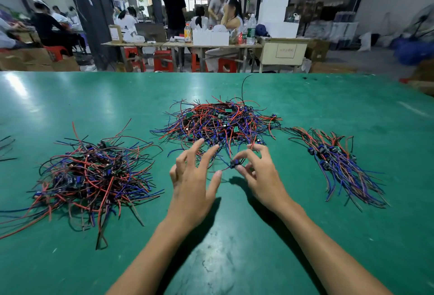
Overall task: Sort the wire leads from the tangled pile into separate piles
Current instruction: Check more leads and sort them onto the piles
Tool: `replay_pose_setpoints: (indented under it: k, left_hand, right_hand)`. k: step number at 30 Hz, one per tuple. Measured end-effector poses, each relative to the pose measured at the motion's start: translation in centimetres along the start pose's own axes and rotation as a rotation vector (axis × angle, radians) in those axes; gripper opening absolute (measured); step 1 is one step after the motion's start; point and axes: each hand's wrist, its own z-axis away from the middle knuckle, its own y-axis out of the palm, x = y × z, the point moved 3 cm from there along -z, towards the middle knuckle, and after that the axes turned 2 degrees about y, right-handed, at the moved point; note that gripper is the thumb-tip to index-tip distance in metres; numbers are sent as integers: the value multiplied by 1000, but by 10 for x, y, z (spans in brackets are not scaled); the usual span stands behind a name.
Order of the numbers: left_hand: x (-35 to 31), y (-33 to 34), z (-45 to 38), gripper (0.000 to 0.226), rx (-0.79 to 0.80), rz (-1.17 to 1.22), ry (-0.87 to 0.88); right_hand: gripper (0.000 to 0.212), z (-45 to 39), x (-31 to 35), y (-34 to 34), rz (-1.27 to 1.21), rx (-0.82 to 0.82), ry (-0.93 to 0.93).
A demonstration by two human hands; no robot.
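The lead being worked on, a small dark module with red and blue wires (234,164), sits at the near edge of the tangled pile (218,122) in the middle of the green counter (234,236), its wires running back into the heap. The right hand (256,172) has it in a pinching grip, thumb and fingertips closed on the module, while the left hand (195,177) hovers just beside it with its grip spread, fingers splayed over the near strands and holding nothing. The main risk, as I judge it, is that those trailing wires are hooked under neighbouring leads: a straight pull would drag a clump along or scatter the heap toward the sorted groups. A hard tug on the small module could also strain the wires where they join it, or make it slip from the pinch. The spread left hand looks placed to pin the heap down; if it presses the wrong strands the lead will bind. To the left lies a loose, messy pile (94,177) and to the right a neater, combed bundle (338,165); dropping the lead carelessly on either could re-tangle it, and the right bundle's near-parallel order would be easy to spoil.
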Motion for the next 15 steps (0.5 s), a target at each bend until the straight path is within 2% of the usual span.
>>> replay_pose_setpoints:
  k: [3, 6, 8, 11, 15]
  left_hand:
    - [-3, 6, 1, 46, 42, -6, 73]
    - [-4, 2, -1, 34, 9, 49, 99]
    - [-5, -1, -1, 24, -45, 22, 158]
    - [-6, -6, -3, 13, -118, 160, 126]
    - [-7, -5, -3, 14, -39, 442, 10]
  right_hand:
    - [14, 6, 19, -10, -95, -53, -132]
    - [18, 11, 35, -15, -203, -121, -195]
    - [21, 14, 37, -15, -316, -124, -112]
    - [31, 16, 37, -12, -531, -30, 34]
    - [32, 17, 40, -14, -882, -32, 155]
